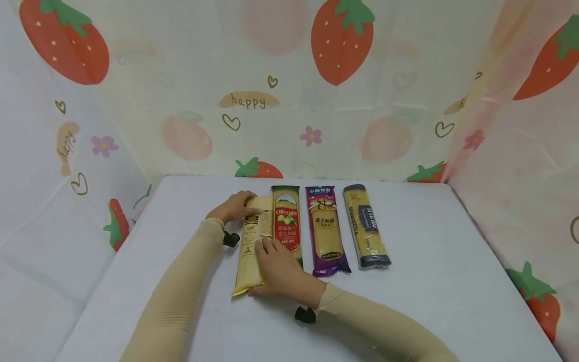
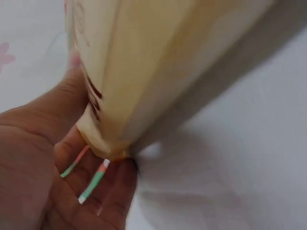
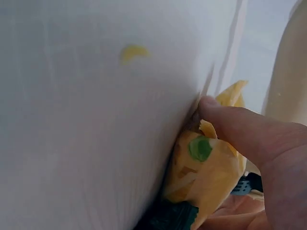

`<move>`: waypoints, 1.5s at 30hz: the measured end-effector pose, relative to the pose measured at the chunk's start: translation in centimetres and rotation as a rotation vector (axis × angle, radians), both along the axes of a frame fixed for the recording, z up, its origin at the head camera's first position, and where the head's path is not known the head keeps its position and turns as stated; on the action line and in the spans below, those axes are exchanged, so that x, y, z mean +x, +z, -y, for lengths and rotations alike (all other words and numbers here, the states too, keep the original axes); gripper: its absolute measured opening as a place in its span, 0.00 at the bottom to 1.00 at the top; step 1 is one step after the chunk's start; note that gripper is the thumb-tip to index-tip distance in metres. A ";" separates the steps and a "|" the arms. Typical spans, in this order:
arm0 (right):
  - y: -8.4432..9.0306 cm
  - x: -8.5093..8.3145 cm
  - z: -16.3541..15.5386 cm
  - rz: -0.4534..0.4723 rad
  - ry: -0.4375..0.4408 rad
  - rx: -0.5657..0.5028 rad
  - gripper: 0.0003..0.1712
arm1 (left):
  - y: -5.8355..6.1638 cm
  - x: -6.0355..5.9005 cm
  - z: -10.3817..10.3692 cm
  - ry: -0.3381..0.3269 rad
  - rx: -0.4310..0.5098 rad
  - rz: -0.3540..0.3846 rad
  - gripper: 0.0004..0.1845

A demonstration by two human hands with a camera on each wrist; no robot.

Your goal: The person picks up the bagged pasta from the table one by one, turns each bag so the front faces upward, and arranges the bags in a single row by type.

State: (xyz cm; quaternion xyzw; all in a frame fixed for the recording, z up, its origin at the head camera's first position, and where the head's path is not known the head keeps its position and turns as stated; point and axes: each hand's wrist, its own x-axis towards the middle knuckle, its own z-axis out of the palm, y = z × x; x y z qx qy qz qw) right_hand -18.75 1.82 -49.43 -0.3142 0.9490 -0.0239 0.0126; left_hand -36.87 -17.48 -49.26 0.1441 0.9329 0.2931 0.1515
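A long yellow pasta pack point(image 1: 250, 254) lies at the left end of a row on the white table point(image 1: 452, 281). My left hand point(image 1: 232, 207) grips its far end; in the left wrist view the fingers point(image 2: 96, 187) curl under the pack point(image 2: 158, 62). My right hand point(image 1: 278, 271) holds its near part, fingers across the top. In the right wrist view the thumb point(image 3: 244, 132) presses the crumpled yellow pack point(image 3: 211, 167) at its end. Beside it lie a red and green pack point(image 1: 287, 223), a purple pack point(image 1: 326, 231) and a dark blue pack point(image 1: 365, 226).
Sheets printed with strawberries point(image 1: 342, 37) wall the table at the back and both sides. Bare tablecloth lies right of the blue pack and along the front edge. A black wrist camera point(image 1: 305, 315) sits by my right sleeve.
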 end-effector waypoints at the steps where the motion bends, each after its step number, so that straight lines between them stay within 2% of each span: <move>1: 0.0 0.0 0.0 -0.006 0.000 0.001 0.69 | 0.0 0.1 0.0 -0.002 0.003 0.001 0.38; 4: -0.2 0.1 0.2 -0.026 0.006 0.000 0.67 | 0.1 0.3 0.1 -0.017 0.023 0.008 0.37; 10: -0.3 0.4 0.2 -0.009 0.009 0.006 0.65 | -0.2 0.5 0.7 -0.029 0.064 -0.001 0.34; 15: -0.5 0.3 0.0 -0.002 0.023 0.016 0.65 | -0.1 0.8 1.3 -0.007 0.051 -0.036 0.31; 22: -0.5 0.4 -0.4 0.023 0.040 -0.051 0.64 | 0.4 1.1 1.7 0.020 0.074 -0.098 0.24; 27: -0.2 0.9 -0.7 0.089 0.041 -0.111 0.63 | 0.6 1.1 2.1 0.016 0.096 -0.133 0.20; 32: 0.3 1.5 -1.1 0.152 0.052 -0.179 0.62 | 0.7 1.4 2.5 0.043 0.171 -0.058 0.18; 37: 0.7 2.0 -1.5 0.153 0.080 -0.223 0.61 | 1.5 2.0 2.6 0.075 0.278 0.017 0.16; 41: 1.0 2.3 -2.1 0.152 0.097 -0.290 0.61 | 2.1 2.2 2.2 0.074 0.300 0.015 0.19; 45: 1.1 2.3 -2.9 0.177 0.097 -0.415 0.63 | 2.4 2.1 1.6 0.079 0.339 -0.019 0.21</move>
